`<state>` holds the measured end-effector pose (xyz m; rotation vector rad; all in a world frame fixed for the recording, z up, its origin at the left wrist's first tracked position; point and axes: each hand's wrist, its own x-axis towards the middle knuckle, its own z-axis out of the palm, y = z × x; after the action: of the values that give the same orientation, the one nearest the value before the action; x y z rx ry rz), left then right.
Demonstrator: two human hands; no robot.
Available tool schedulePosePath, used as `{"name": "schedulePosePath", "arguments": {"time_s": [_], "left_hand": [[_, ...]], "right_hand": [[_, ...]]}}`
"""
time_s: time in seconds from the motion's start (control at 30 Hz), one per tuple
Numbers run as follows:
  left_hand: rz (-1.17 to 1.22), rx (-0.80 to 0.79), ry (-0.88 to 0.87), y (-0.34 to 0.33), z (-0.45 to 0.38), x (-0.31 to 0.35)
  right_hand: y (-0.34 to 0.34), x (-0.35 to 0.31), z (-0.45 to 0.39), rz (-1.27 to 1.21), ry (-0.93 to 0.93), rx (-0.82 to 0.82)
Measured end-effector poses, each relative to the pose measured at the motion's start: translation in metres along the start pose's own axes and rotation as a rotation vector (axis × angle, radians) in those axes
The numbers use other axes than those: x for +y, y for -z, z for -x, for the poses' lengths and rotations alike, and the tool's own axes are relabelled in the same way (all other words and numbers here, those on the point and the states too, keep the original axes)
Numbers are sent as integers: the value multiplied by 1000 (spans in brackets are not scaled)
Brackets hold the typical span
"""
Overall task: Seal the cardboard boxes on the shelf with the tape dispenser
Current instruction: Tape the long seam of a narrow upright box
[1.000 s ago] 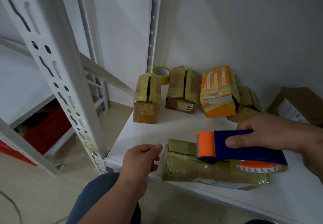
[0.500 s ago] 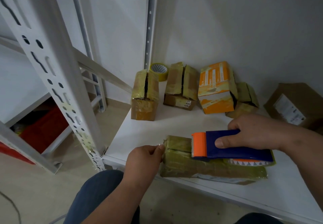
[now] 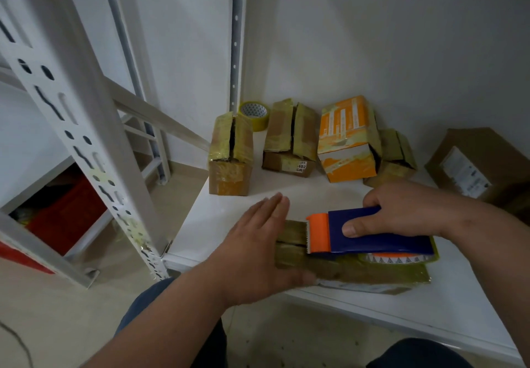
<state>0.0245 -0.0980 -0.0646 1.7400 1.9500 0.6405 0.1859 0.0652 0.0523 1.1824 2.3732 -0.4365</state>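
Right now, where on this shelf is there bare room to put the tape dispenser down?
Bare shelf lies between the back row of boxes and the flat box under the tape dispenser, and at the front right, past that box. The back is crowded: taped box, orange box, tape roll.

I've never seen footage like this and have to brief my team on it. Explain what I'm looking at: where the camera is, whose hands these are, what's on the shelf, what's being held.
There is no machine here. The one picture comes from a camera worn on a person's head, looking down at their own two bare hands. The right hand grips a blue and orange tape dispenser resting on a long flat box wrapped in yellowish tape, at the front of a white shelf. The left hand, fingers straight, lies flat against that box's end. Behind stand four more taped boxes, among them an orange box, plus a plain brown box at far right and a spare tape roll in the corner.
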Motion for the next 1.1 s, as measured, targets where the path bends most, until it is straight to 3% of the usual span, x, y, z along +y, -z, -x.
{"name": "schedulePosePath", "arguments": {"time_s": [0.07, 0.13, 0.33, 1.1], "left_hand": [[-193, -114, -27, 3, -9, 2], [-245, -131, -15, 2, -18, 1], [-266, -66, -67, -1, -25, -5], [-351, -219, -19, -5, -23, 0]], "right_hand": [[0, 1, 1, -8, 1, 3], [-1, 2, 0, -6, 7, 4], [2, 5, -1, 10, 27, -7], [2, 17, 4, -1, 121, -91]]}}
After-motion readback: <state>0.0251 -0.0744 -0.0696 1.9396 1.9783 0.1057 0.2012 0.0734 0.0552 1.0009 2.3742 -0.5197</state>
